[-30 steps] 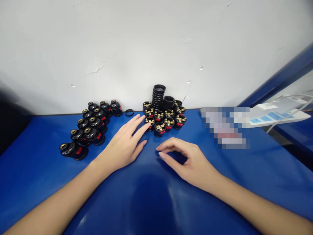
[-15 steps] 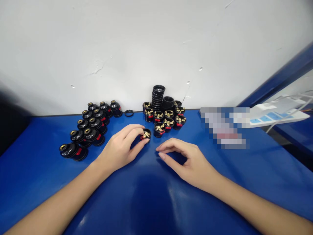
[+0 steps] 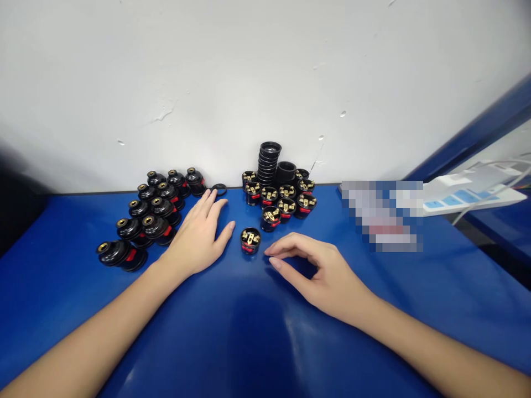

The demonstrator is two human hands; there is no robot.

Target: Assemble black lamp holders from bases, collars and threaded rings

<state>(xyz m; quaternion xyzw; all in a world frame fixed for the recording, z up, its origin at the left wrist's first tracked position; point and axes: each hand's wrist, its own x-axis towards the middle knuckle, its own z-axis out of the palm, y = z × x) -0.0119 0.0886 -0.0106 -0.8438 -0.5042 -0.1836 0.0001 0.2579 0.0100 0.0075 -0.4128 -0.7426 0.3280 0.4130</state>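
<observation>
My left hand (image 3: pixel 201 229) lies open with its fingers stretched out, the tips beside a thin black ring (image 3: pixel 219 190) at the wall. Whether they touch it I cannot tell. A black lamp socket body (image 3: pixel 250 241) with brass contacts and a red tab stands alone between my hands. To its right, my right hand (image 3: pixel 313 265) rests with curved fingers, a small gap between thumb and fingertips and nothing in it. Behind stand several similar socket bodies (image 3: pixel 286 208) in a cluster. On the left are several capped black lamp sockets (image 3: pixel 155 226), each with a brass top.
A stack of black threaded rings (image 3: pixel 267 163) rises by the wall beside a wider black collar (image 3: pixel 286 172). On the right lie a blurred-out item (image 3: pixel 381 215) and a white power strip (image 3: pixel 477 199) with cables. The blue table (image 3: pixel 257 331) meets a white wall (image 3: pixel 249 83).
My left hand has let go of the socket body, which now stands nearer to me. That hand has opened and moved left and back to the black ring. My right hand has stayed put.
</observation>
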